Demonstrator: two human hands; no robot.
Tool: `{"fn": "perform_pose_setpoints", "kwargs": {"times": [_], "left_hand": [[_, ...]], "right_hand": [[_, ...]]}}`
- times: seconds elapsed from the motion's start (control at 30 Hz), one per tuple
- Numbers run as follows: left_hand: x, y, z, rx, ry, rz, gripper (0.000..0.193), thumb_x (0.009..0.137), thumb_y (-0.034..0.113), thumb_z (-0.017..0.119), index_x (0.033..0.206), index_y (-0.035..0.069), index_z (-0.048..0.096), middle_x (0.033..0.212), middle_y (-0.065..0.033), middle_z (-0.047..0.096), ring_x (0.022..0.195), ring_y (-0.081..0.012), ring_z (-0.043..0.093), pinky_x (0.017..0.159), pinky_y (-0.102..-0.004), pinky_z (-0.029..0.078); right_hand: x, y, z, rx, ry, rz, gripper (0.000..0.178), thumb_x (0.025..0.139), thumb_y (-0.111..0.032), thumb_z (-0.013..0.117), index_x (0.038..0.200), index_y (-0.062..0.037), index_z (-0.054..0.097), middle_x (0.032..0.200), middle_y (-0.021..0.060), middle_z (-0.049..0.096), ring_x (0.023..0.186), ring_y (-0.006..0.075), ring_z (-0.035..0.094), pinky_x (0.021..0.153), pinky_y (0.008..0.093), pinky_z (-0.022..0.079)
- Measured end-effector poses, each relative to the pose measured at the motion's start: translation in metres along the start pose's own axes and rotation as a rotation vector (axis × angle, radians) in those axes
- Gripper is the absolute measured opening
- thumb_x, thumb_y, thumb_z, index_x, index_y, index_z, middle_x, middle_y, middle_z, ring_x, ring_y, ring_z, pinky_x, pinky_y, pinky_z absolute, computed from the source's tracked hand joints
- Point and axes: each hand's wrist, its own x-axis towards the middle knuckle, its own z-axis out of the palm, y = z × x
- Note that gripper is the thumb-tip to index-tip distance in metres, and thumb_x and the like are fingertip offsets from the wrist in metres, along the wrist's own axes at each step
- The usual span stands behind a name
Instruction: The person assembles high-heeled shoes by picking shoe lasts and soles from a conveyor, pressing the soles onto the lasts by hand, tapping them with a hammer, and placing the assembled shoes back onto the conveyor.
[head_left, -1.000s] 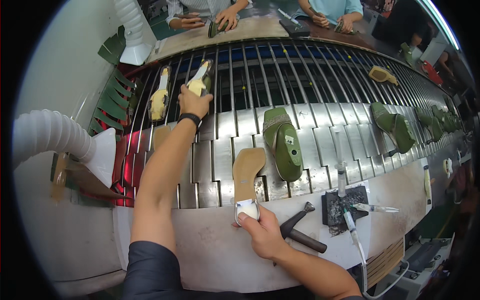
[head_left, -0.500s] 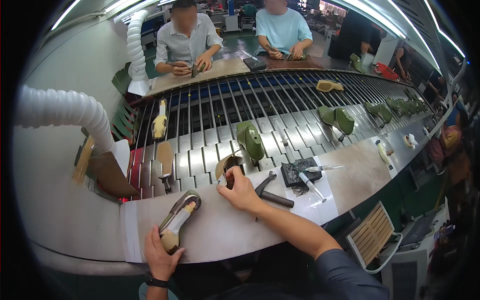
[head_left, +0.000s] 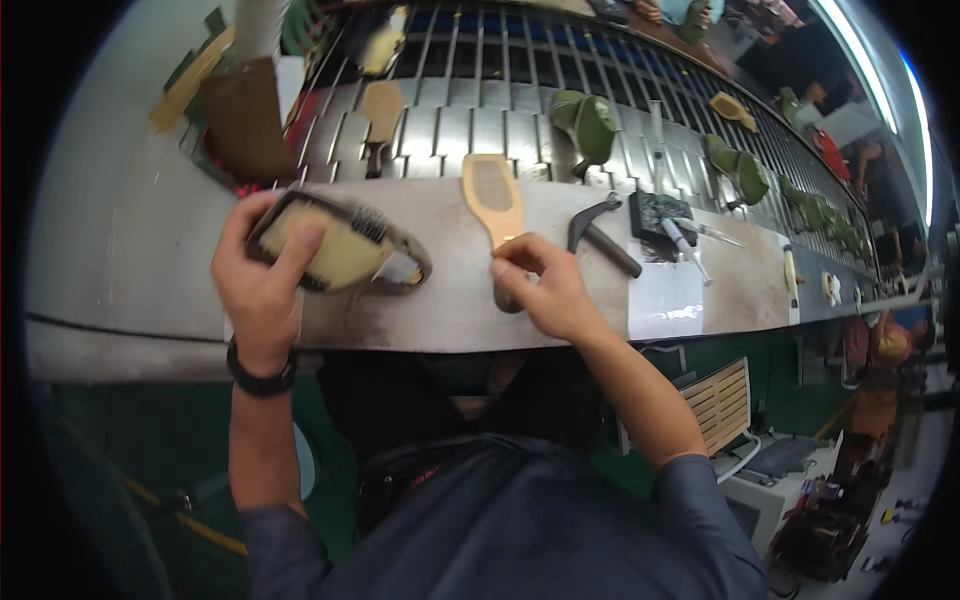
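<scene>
My left hand [head_left: 258, 295] grips a dark shoe on a last [head_left: 335, 250], its pale underside turned up. The thumb lies across that underside, and the shoe is tilted with its narrow end toward the right. My right hand [head_left: 545, 292] pinches a tan shoe sole [head_left: 490, 190] near its narrow end. The broad end of the sole points away from me over the table's far edge, and a dark heel shows below my fingers. Just right of this hand a black-handled hammer [head_left: 612, 248] lies on the worktable [head_left: 400, 325].
Beyond the table runs a metal slat conveyor [head_left: 520, 120] carrying a tan sole [head_left: 382, 110] and several green shoe lasts [head_left: 592, 128]. A black block [head_left: 655, 212] and a syringe-like tube [head_left: 688, 255] lie right of the hammer. A slatted chair [head_left: 715, 405] stands lower right.
The view has tipped downward. My left hand has raised the shoe off the table and swung its narrow end rightward. My right hand has brought the tan sole nearer, its broad end now pointing away.
</scene>
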Motion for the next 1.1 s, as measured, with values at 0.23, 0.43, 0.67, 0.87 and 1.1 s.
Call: {"fn": "perform_pose_setpoints", "kwargs": {"times": [0.23, 0.43, 0.67, 0.87, 1.1], "left_hand": [[0.014, -0.012, 0.042, -0.5, -0.002, -0.036, 0.039, 0.099, 0.009, 0.076, 0.127, -0.004, 0.053, 0.122, -0.0177, 0.074, 0.106, -0.0185, 0.073, 0.093, -0.0332, 0.061], [0.01, 0.0, 0.041, -0.568, -0.084, -0.063, 0.034, 0.101, 0.006, 0.071, 0.127, -0.006, 0.054, 0.126, -0.025, 0.072, 0.111, -0.024, 0.073, 0.096, -0.0368, 0.062], [0.023, 0.005, 0.019, -0.806, -0.137, -0.253, 0.032, 0.106, 0.012, 0.062, 0.131, -0.007, 0.055, 0.128, -0.027, 0.07, 0.111, -0.0316, 0.074, 0.098, -0.044, 0.061], [0.013, 0.002, 0.035, -0.712, -0.202, -0.334, 0.038, 0.108, 0.025, 0.061, 0.131, -0.006, 0.058, 0.124, -0.0262, 0.071, 0.113, -0.0313, 0.073, 0.097, -0.045, 0.062], [0.019, 0.017, 0.051, -0.834, -0.347, -0.361, 0.039, 0.108, 0.024, 0.062, 0.134, -0.005, 0.056, 0.125, -0.0266, 0.071, 0.111, -0.0307, 0.073, 0.097, -0.0445, 0.062]], "right_hand": [[-0.007, 0.013, 0.053, 0.32, 0.183, 0.08, 0.047, 0.102, -0.019, 0.072, 0.062, -0.0064, 0.05, 0.056, -0.0039, 0.052, 0.056, 0.0045, 0.044, 0.05, 0.0273, 0.035], [-0.003, 0.016, 0.052, 0.197, 0.188, 0.181, 0.027, 0.095, -0.015, 0.076, 0.08, 0.0001, 0.06, 0.074, 0.0043, 0.062, 0.067, 0.0122, 0.057, 0.062, 0.0305, 0.048], [-0.07, 0.007, 0.023, -0.365, 0.162, -0.066, 0.025, 0.093, -0.008, 0.074, 0.117, -0.0006, 0.067, 0.157, 0.0344, 0.045, 0.142, 0.0448, 0.051, 0.115, 0.0455, 0.043], [-0.196, -0.005, 0.002, 0.692, 0.175, 0.144, 0.038, 0.097, -0.009, 0.068, 0.133, -0.0033, 0.055, 0.155, 0.0279, 0.052, 0.141, 0.0374, 0.055, 0.114, 0.0454, 0.045], [-0.15, -0.003, 0.014, 0.769, 0.105, 0.603, 0.03, 0.105, -0.012, 0.061, 0.13, 0.0035, 0.061, 0.105, 0.0166, 0.073, 0.086, 0.0232, 0.076, 0.071, 0.0362, 0.064]]}}
